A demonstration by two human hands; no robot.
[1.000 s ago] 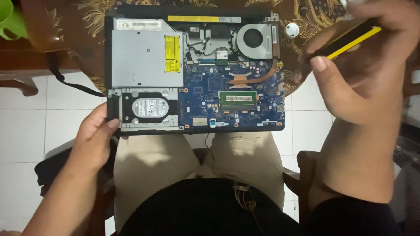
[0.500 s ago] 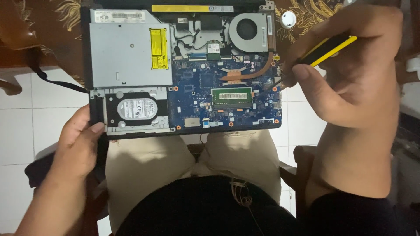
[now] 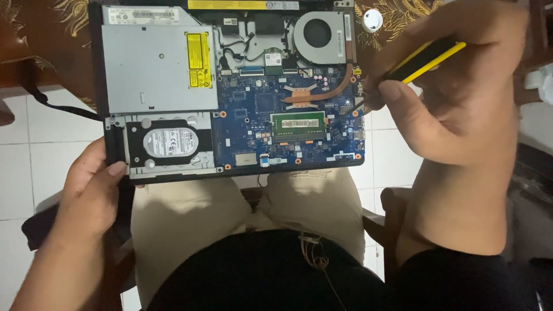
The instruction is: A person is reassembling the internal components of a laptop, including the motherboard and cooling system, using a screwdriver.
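On the lap of a seated person, with its far edge over a dark patterned tabletop (image 3: 46, 34), an opened laptop (image 3: 230, 92) is seen with its bottom cover off, its long axis running left to right across the view. The silver optical drive (image 3: 155, 63) fills the upper left of the chassis; the hard drive (image 3: 170, 142) sits in its bay below it, and the blue motherboard (image 3: 259, 115) spreads to the right, with a green memory module (image 3: 298, 125) near its middle and the round cooling fan (image 3: 319, 31) at the upper right.

The laptop's near left corner is gripped by the left hand (image 3: 92, 190), thumb laid on the frame just beside the hard drive bay. The right hand (image 3: 455, 98) is closed around a yellow-and-black screwdriver (image 3: 426, 57), which is slanted down and to the left, so that its tip is brought to the motherboard's right edge, just below the bend of the copper heat pipe (image 3: 337, 86). That spot lies to the left of the right hand and well apart from the left one.

The tip itself and whatever it meets are too small and shadowed to be made out; much of the screwdriver's shaft is hidden by the fingers. The laptop's far edge is cut off by the frame. A small white round object (image 3: 372, 20) is seen on the tabletop just beyond the fan.
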